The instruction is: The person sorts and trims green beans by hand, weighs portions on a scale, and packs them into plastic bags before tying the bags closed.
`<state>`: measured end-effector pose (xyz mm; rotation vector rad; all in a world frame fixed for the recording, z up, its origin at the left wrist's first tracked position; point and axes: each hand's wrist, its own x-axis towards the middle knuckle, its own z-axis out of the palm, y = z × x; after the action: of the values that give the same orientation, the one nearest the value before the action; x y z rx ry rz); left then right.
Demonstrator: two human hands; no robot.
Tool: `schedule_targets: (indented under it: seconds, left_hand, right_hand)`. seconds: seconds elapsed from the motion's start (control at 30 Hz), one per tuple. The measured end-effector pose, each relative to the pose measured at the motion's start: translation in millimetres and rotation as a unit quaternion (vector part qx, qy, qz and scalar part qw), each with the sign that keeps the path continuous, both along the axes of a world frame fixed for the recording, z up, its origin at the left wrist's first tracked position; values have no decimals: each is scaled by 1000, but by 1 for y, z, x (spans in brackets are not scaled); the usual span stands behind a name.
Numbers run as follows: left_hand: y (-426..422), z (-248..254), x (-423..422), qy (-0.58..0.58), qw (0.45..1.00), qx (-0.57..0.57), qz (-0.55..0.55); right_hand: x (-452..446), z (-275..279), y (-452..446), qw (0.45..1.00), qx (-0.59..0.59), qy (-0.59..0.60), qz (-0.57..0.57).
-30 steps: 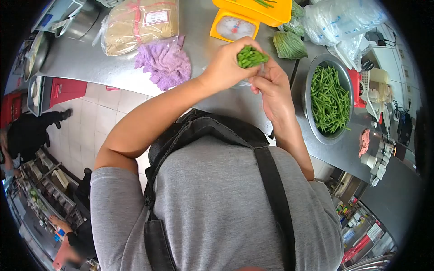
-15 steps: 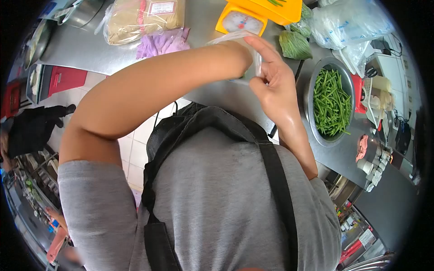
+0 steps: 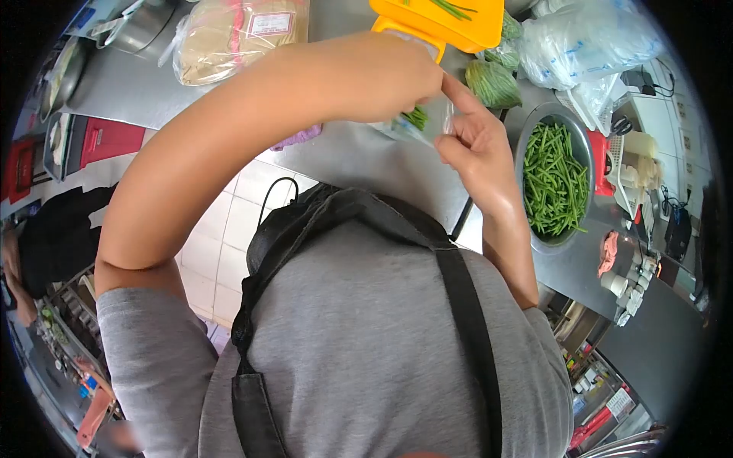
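A clear plastic bag (image 3: pixel 433 131) with green beans (image 3: pixel 416 117) in it hangs over the steel table between my two hands. My left hand (image 3: pixel 408 74) reaches across from the left, its back toward me and its curled fingers at the bag's top, mostly hidden under the hand. On the bag's right edge, my right hand (image 3: pixel 479 141) pinches the plastic, its index finger stretched up toward the left hand. Just behind my left hand is a yellow kitchen scale (image 3: pixel 439 47), its dial largely covered, with a yellow tray (image 3: pixel 466 19) holding a few beans on top.
A steel bowl (image 3: pixel 534 238) of green beans stands at the right. Bagged greens (image 3: pixel 492 84) and a large plastic bag (image 3: pixel 588 46) lie behind it. At the back left is a wrapped brown package (image 3: pixel 229 42). A person in black (image 3: pixel 61 229) stands far left.
My left hand has moved up and right, now covering most of the scale's dial. The beans in the bag show more clearly. My right hand has shifted slightly, still at the bag's edge.
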<state>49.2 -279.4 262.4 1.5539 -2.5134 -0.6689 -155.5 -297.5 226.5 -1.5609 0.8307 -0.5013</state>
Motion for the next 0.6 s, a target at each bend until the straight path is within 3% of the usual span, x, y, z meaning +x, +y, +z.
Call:
schedule_targets:
  seconds: [0.17, 0.27, 0.33, 0.43, 0.53, 0.6]
  left_hand:
    - [24, 27, 11, -3, 995, -89, -35]
    - [20, 27, 10, 25, 990, -132, -42]
    - [2, 31, 16, 80, 977, -194, -33]
    - [-46, 36, 30, 56, 966, -245, 59]
    - [-104, 49, 42, -171, 934, -308, -64]
    - [-123, 49, 39, -202, 962, -180, -42]
  right_hand:
    - [1, 13, 9, 995, -28, -82, -58]
    - [-9, -5, 0, 998, 15, -24, -51]
    - [-12, -11, -8, 999, 22, -15, -29]
    - [-11, -10, -2, 996, -37, -76, -17]
    - [-17, -9, 0, 998, -65, -26, -2]
    - [-21, -14, 0, 997, -74, -12, 3]
